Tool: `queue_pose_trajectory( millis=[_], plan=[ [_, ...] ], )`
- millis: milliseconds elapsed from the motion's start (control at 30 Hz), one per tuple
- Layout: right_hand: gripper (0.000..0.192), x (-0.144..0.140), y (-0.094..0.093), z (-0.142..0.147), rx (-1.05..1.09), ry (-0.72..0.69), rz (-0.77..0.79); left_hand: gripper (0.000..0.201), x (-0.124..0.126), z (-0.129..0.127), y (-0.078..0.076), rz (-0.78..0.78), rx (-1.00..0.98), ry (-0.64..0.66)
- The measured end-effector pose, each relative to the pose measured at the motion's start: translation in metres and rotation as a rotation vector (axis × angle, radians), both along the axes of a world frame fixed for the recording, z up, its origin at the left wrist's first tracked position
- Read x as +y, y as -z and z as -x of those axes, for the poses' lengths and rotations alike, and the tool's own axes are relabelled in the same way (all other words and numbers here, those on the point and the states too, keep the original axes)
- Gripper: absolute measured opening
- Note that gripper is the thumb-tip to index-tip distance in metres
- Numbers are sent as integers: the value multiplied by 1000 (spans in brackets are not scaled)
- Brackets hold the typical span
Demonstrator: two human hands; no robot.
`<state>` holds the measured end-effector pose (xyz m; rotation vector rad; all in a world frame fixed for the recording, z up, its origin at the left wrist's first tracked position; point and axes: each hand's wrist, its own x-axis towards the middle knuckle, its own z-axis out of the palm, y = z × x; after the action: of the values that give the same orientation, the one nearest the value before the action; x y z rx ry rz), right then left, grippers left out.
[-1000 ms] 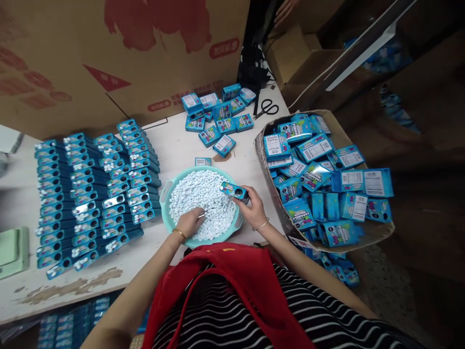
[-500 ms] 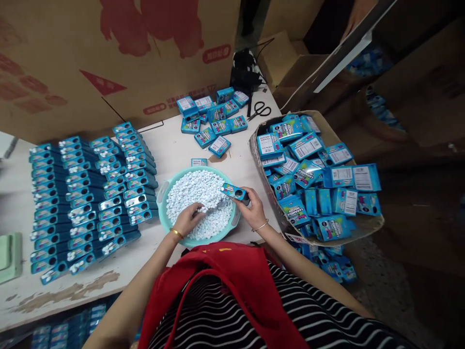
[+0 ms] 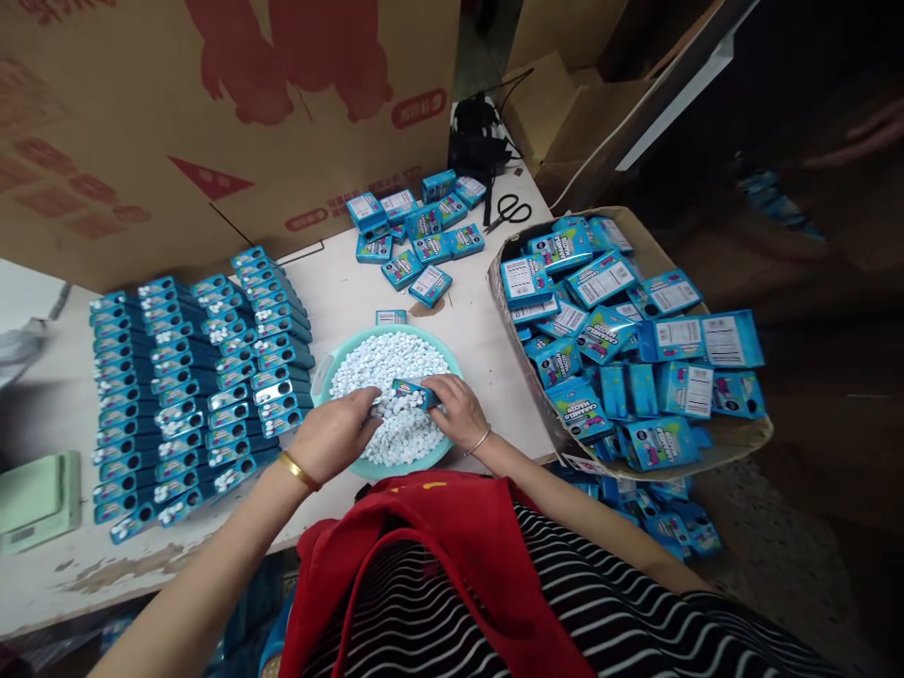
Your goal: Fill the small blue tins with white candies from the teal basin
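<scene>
Right hand (image 3: pixel 456 411) grip holds blue box (image 3: pixel 413 392); left hand (image 3: pixel 339 433) seemingly touching.

My fingers are covering most of the little blue box (image 3: pixel 413 392), so its opening isn't showing. Box label text is looking too tiny to read, and my left elbow is getting cropped off.

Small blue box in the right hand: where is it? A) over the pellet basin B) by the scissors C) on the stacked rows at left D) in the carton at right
A: the right hand holds the box over the basin of white pellets, with the left hand at its other end.
</scene>
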<state>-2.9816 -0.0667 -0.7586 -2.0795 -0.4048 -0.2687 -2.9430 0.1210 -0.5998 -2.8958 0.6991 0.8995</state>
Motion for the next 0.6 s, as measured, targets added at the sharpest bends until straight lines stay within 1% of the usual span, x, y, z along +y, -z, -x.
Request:
queue_pose_trajectory(
  millis=[67,100,200,267,333,367,400,433,500,533,567,600],
  plan=[
    [38,4,1,2,7,-11,-5,27,-16,2,-12,-135,-23,60],
    [38,5,2,3,10,-15,-17,25,-23,3,-18,-178,-42,96],
    [39,8,5,6,19,-14,-71,24,-38,7,-32,-226,-90,193],
    [39,9,7,7,36,-9,-107,24,-38,9,-40,-231,-98,211],
    [38,9,10,8,64,-12,-151,18,-29,9,-42,-203,-102,169],
    [37,10,11,8,72,-14,-180,16,-22,9,-41,-158,-109,132],
    [36,11,11,9,76,-18,-213,20,-14,9,-36,-82,-121,90],
    [36,13,11,10,81,-29,-245,30,-5,11,-29,19,-134,51],
    [34,19,7,13,96,-76,-292,54,11,17,-9,237,-150,-2],
    [33,24,4,15,106,-114,-306,58,18,22,3,317,-147,-21],
    [31,28,-1,16,116,-165,-316,56,25,27,14,367,-134,-39],
    [30,33,-6,17,125,-230,-324,48,31,34,23,393,-119,-62]
  ],
)
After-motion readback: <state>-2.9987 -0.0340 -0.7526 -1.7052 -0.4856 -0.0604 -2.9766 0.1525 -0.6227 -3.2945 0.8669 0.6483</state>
